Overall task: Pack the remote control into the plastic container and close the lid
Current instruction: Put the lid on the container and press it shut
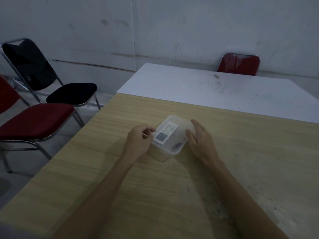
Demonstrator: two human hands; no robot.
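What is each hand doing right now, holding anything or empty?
Left hand: loosely curled beside the plastic container, holding nothing visible.
Right hand: open, fingers against the container's right side.

The wooden bench [155, 187] is bare all around the plastic container [170, 135] — lots of room in front, behind and to the right. The left hand [139, 140] and right hand [201, 140] sit close on each side of it. Above it, the way is open.
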